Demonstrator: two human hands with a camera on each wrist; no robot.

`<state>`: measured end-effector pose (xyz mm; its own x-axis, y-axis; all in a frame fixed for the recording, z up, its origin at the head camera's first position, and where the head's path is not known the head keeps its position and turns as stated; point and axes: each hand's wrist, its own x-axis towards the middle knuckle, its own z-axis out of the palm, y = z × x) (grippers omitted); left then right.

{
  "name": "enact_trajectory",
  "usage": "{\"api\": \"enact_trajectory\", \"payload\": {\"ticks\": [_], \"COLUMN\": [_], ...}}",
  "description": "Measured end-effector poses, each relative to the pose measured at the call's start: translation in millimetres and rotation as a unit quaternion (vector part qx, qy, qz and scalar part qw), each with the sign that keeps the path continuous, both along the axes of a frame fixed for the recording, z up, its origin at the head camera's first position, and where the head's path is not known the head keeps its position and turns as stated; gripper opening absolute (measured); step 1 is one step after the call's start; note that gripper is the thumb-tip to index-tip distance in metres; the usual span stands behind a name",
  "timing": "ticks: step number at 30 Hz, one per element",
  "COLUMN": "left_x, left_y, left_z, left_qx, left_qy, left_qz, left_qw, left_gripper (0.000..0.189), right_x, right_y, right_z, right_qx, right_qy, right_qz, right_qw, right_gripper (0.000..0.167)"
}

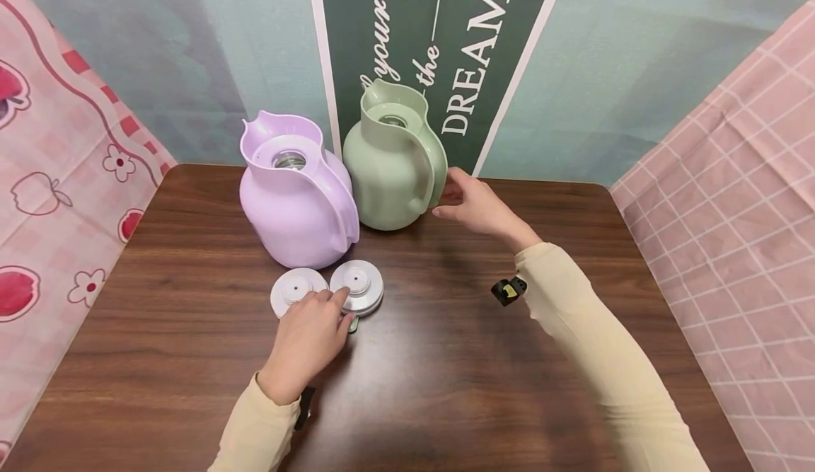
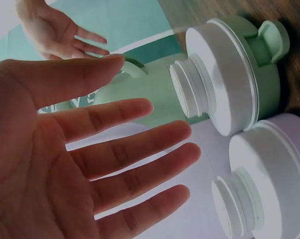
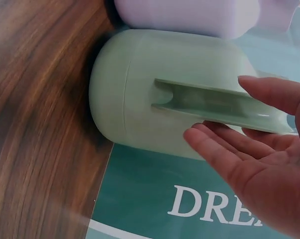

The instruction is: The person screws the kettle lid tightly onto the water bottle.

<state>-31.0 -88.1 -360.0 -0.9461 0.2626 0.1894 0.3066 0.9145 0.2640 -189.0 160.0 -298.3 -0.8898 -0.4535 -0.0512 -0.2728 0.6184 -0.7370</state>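
A light-green vacuum jug [image 1: 385, 168] stands without its lid at the back of the table. My right hand [image 1: 474, 205] is at its handle [image 3: 204, 103], fingers loosely bent on one side and thumb apart on the other, not closed round it. To the left stands a lilac jug [image 1: 296, 206], also lidless. Two lids lie upside down in front, white undersides up: the green-topped lid [image 1: 358, 284] and the lilac-topped lid [image 1: 295, 291]. Over them hovers my left hand [image 1: 310, 337], its fingers spread and holding nothing in the left wrist view.
A wood-grain table [image 1: 458, 373] carries everything. Behind it hangs a teal cloth backdrop [image 1: 573, 90] with a dark green lettered panel. Pink patterned cloths hang at the left and right sides. Both jugs stand close together near the back edge.
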Motion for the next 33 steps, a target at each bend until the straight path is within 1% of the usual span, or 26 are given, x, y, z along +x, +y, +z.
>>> {"api": "enact_trajectory", "payload": {"ticks": [3,8,12,17,22,26,33], "left_x": [-0.5,0.3,0.4,0.0,0.0,0.3,0.8], "left_y": [4.0,13.2,19.4,23.0,23.7,24.0,23.9], "left_z": [-1.3,-6.7,-11.0,-15.7,-18.9,-19.6,-18.4], "left_qx": [-0.004,-0.008,-0.005,-0.003,-0.003,-0.002,0.002], "left_qy": [-0.003,-0.010,-0.020,-0.025,-0.020,-0.016,-0.012], "left_qz": [-0.006,-0.016,-0.025,-0.032,-0.034,-0.034,-0.034], "left_qw": [1.0000,0.9998,0.9995,0.9992,0.9992,0.9993,0.9993], "left_gripper": [0.031,0.031,0.030,0.026,0.024,0.025,0.025], "right_x": [-2.9,-7.9,-11.7,-14.2,-15.7,-16.3,-16.3], "right_y": [-5,-11,-13,-12,-12,-12,-13], "right_z": [-0.7,-1.4,-2.8,-2.7,-1.4,-1.0,0.2], "right_qx": [-0.009,-0.021,-0.017,-0.008,-0.011,-0.007,0.019], "right_qy": [-0.001,0.001,0.010,0.015,0.018,0.027,0.038], "right_qz": [-0.014,-0.029,-0.041,-0.036,-0.024,-0.023,-0.017], "right_qw": [0.9999,0.9994,0.9990,0.9992,0.9995,0.9993,0.9990], "right_gripper": [0.047,0.047,0.047,0.050,0.050,0.047,0.044]}}
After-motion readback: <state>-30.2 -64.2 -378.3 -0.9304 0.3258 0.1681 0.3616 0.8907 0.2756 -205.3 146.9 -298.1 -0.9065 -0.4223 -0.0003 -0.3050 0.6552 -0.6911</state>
